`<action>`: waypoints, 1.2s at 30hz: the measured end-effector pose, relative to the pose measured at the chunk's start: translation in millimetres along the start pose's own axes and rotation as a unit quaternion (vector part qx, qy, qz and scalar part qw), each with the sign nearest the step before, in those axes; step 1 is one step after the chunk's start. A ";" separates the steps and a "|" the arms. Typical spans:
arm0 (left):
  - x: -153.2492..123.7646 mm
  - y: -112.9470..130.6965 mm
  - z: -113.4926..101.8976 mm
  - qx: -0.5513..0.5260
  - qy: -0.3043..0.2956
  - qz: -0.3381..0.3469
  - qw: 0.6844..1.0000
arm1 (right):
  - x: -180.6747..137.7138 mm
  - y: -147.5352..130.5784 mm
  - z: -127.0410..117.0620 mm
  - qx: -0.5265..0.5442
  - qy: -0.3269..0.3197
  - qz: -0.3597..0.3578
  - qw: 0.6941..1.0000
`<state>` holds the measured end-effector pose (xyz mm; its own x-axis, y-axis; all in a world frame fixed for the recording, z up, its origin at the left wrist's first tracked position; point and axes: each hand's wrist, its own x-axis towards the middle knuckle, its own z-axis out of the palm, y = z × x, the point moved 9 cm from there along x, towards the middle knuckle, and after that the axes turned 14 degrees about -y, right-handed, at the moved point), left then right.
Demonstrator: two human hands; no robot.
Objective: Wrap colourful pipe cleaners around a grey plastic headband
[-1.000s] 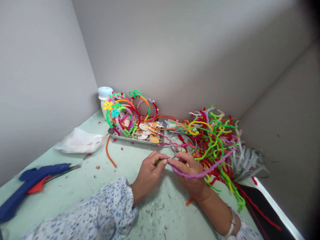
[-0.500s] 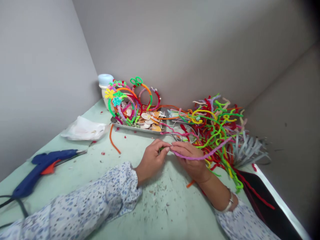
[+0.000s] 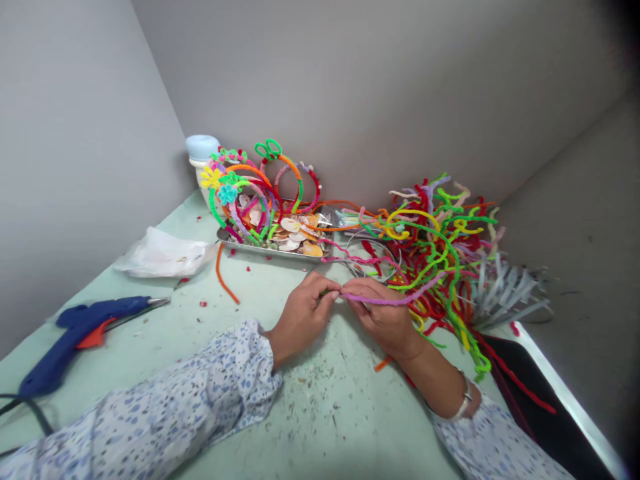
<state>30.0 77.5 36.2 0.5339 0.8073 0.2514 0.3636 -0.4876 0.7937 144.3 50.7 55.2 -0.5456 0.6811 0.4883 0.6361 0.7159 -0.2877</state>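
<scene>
My left hand point(image 3: 303, 317) and my right hand point(image 3: 385, 317) meet fingertip to fingertip over the pale green table point(image 3: 280, 413). Both pinch a lilac pipe cleaner point(image 3: 400, 298) that runs from the pinch off to the right, towards a heap of pipe cleaners point(image 3: 440, 247). A bit of green shows inside my left fingers, too small to name. Both hands have their fingers closed.
A metal tray point(image 3: 270, 248) holds shells and several pipe-cleaner headbands point(image 3: 250, 190), with a white jar point(image 3: 200, 157) behind it. A blue glue gun point(image 3: 75, 333) and a crumpled plastic bag point(image 3: 160, 253) lie left. Grey strips point(image 3: 505, 293) and a dark tray point(image 3: 540, 413) sit right. Grey walls enclose the corner.
The view has shifted a little, down then slightly left. My hands stay together on the lilac pipe cleaner, whose free end now lies flatter and lower against the heap.
</scene>
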 end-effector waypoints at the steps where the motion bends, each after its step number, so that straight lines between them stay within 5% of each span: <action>1: -0.1 0.5 0.0 0.000 0.000 0.002 1.000 | 0.3 0.1 -0.1 0.003 0.000 0.001 1.000; 36: -0.6 4.5 3.2 0.060 -0.008 0.004 0.998 | -0.4 8.5 2.7 0.035 0.001 0.067 0.997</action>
<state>33.8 73.7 37.8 0.5486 0.7982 0.2487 0.4471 -0.5314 0.7195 148.4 56.9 50.4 -0.4567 0.7717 0.4427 0.6646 0.6267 -0.4070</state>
